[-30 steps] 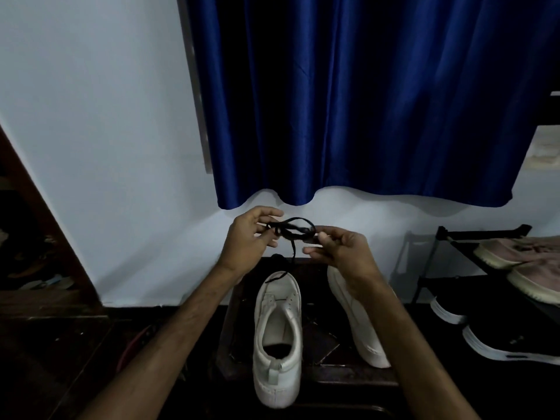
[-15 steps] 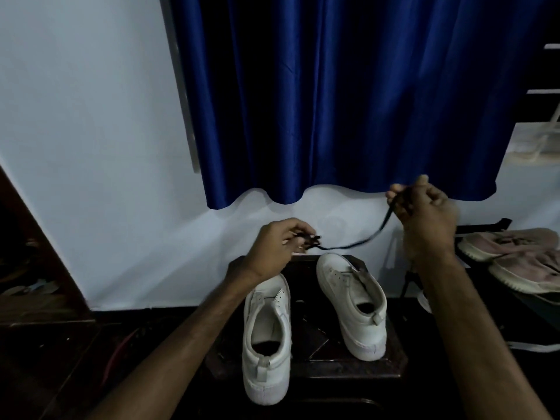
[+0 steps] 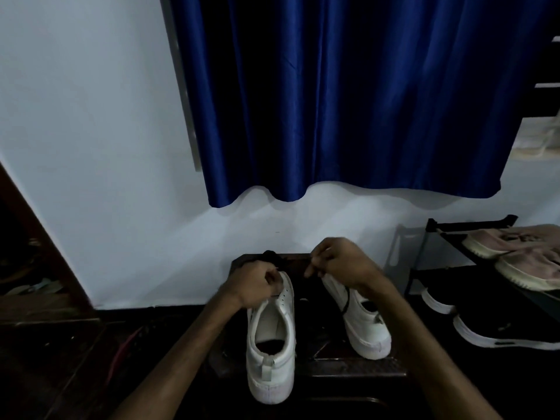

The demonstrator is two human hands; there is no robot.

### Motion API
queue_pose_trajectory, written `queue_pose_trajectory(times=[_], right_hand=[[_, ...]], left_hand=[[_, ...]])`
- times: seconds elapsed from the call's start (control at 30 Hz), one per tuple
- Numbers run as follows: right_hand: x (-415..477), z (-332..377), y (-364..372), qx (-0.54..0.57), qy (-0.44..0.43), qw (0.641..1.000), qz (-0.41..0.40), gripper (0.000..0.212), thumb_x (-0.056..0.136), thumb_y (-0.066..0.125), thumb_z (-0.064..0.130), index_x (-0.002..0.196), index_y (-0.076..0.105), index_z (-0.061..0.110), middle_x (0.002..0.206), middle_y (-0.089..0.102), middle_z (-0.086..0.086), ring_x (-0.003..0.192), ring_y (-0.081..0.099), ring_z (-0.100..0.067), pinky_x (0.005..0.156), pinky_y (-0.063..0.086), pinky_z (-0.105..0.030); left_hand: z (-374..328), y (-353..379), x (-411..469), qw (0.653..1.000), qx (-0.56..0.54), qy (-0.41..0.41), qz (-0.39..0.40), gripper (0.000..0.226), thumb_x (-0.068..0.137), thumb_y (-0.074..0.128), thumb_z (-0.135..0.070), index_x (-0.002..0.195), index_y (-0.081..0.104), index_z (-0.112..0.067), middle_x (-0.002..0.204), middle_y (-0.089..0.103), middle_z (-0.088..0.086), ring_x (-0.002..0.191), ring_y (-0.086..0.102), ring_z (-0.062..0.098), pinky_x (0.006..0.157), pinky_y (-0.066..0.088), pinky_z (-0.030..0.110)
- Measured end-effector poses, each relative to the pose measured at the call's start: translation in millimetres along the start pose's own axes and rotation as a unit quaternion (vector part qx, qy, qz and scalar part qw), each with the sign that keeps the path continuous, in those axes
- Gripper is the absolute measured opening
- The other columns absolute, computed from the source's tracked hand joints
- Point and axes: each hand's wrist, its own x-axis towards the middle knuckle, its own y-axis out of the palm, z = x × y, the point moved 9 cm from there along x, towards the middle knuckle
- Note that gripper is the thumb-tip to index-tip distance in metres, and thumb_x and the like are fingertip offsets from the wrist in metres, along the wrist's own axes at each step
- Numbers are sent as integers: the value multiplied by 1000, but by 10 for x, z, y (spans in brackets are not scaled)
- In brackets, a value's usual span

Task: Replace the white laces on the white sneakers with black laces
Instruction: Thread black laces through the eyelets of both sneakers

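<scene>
The step in hand is judged to be the start of threading on the low dark table [image 3: 357,366], where the white sneakers stand side by side with their heels toward the camera. The left sneaker [image 3: 271,344] is set straight and the right sneaker [image 3: 360,316] is angled outward; no white laces can be made out in either. The left hand [image 3: 254,284] is curled at the toe end of the left sneaker. A dark bunch of the black lace [image 3: 346,298] shows just above its knuckles, so the lace appears to be gripped there. The right hand [image 3: 339,262] is pinched on the lace near one end, and a strand trails down over the right sneaker. To do this well, the lace should be fully untangled before any eyelet is entered, and the sneaker steadied by one hand. The tip should be fed through the lowest pair of eyelets first and both halves drawn even. In this dim light black is easily lost against dark wood, so the tip is best kept over the white upper. Counted from the largest down, there are one blue curtain [image 3: 348,101], one black shoe rack [image 3: 472,224], one table, two pink shoes [image 3: 512,247] on the rack's upper shelf, two dark shoes [image 3: 500,333] with white soles below, two white sneakers, two hands and one black lace — a second lace cannot be made out.
</scene>
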Motion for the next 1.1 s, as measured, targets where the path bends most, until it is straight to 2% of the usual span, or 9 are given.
queue_pose_trajectory(times=[0.13,0.23,0.43,0.53,0.67,0.8,0.93,1.03,1.1], right_hand=[[46,-52,394,-119,-2,993,20,15,78,66,11,71,69,24,78,75,3,70,64,-5,65,49,-16],[84,-228,527,-154,20,987,30,11,79,66,16,83,75,20,88,74,2,77,61,-6,64,44,-17],[161,-449,610,-129,48,990,26,7,80,66,25,80,73,24,90,73,3,86,65,-10,76,50,-25],[194,-467,624,-132,43,990,19,8,80,65,26,79,72,23,88,73,4,84,65,-9,73,49,-25],[222,-434,629,-142,24,989,28,12,79,65,24,79,73,16,80,72,-1,77,66,-13,71,52,-31],[246,-282,619,-208,-14,978,25,14,80,64,18,81,73,8,84,72,-8,80,67,-20,68,52,-28],[195,-127,635,-304,-46,951,-19,14,81,57,16,87,65,7,93,68,-11,90,64,-30,70,50,-33],[192,-186,594,-278,-36,959,-27,15,80,62,17,90,73,15,96,72,-5,92,66,-23,72,50,-30],[217,-261,568,-223,-32,974,0,8,79,70,16,85,76,16,90,74,-1,81,66,-9,67,46,-19]], left_hand=[[131,95,-13,997,-77,-22,-15,22,79,73,-16,69,69,-35,76,68,-19,80,65,0,78,49,20],[167,117,-6,994,-105,-22,-37,29,78,74,-10,65,67,-35,75,69,-17,76,63,-5,81,51,19],[197,159,-14,989,-114,-12,-93,24,78,76,-16,68,64,-34,82,68,-13,80,62,-5,80,49,17],[171,140,-15,988,-114,8,-108,25,76,77,-15,67,65,-35,77,65,-16,77,60,-10,75,45,11],[209,147,-21,986,-120,20,-111,22,75,78,-16,73,69,-36,86,68,-13,80,61,-4,78,47,19],[179,145,-46,987,-109,25,-115,15,77,76,-16,82,74,-30,86,68,-14,69,57,-10,69,41,12],[112,162,-60,989,-80,22,-123,18,77,75,-17,79,73,-36,86,70,-17,65,57,-4,67,47,18],[117,156,-74,990,-57,4,-128,20,76,73,-21,70,68,-40,77,68,-20,55,53,-5,60,41,19],[99,148,-82,991,-44,-2,-125,16,77,73,-23,69,67,-37,77,66,-17,55,51,-3,60,37,19]])
